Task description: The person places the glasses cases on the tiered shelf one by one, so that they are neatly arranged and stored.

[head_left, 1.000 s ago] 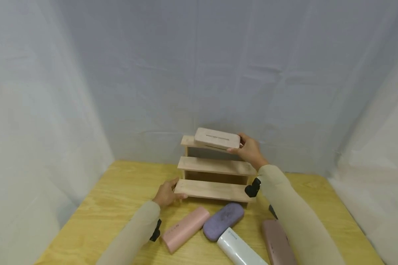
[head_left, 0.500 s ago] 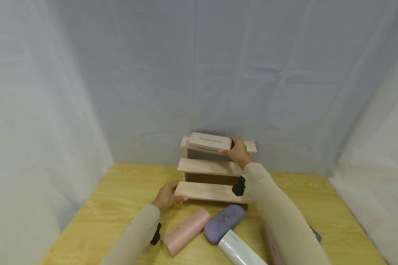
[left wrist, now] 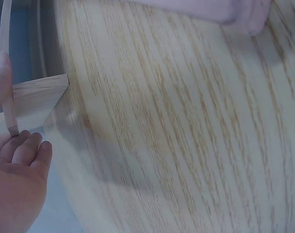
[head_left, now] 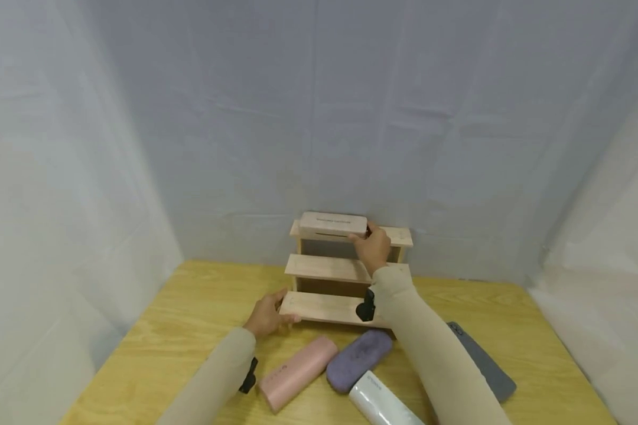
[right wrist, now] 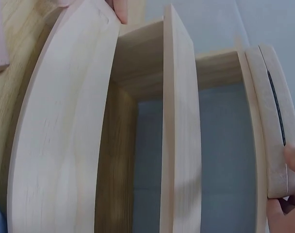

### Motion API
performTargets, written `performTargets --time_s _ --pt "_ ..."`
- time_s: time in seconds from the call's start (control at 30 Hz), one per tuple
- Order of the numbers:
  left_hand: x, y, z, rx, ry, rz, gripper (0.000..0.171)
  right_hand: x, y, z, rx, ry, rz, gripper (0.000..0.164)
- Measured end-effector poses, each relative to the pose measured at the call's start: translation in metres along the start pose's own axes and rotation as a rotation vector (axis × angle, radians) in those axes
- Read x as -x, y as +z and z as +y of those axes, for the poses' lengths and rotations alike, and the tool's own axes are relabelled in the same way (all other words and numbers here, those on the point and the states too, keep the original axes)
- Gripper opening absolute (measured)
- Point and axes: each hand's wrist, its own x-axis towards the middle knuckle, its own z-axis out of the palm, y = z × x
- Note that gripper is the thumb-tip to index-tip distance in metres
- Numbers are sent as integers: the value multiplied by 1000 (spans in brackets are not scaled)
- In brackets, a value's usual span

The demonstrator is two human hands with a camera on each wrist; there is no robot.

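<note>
– Where is the case, and how is it gripped?
– The pale pinkish-cream oblong case (head_left: 333,222) lies along the top board of the unpainted wooden three-tier shelf (head_left: 324,267), toward its left end. Your right hand (head_left: 373,245) pinches the case's right end, thumb on the near side; likely you hold it there so its long body lines up with the narrow board.
– And the other hand?
– Your left hand (head_left: 268,314) grips the left end of the bottom board, thumb on one face and fingers round the other, probably to keep the light frame from sliding.
– What else is around?
– Near you on the yellow wood-grain table (head_left: 218,295) lie a glossy pink half-round case (head_left: 299,373), a purple fuzzy oblong case (head_left: 358,360) and a shiny white case (head_left: 385,398), close together. A flat dark grey slab (head_left: 481,360) lies to the right.
– Anything in the way?
– Your right sleeve (head_left: 430,342) crosses the shelf's right side, hiding part of the lower boards. A pale hanging sheet (head_left: 351,118) stands close behind.
</note>
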Motion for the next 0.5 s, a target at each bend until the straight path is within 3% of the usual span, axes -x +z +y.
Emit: performTargets --time_s 0.13,0.27,0.4,0.5 --pt "1 0 1 9 0 4 87 1 7 -5 -1 -18 39 41" --pt "1 0 1 4 3 3 88 -1 12 -5 -22 -34 44 40" --pt "3 -1 1 -9 -2 2 89 -2 14 -4 -22 -55 10 28" --pt "4 -2 0 -11 -12 11 89 -3 16 -4 -8 -55 -32 31"
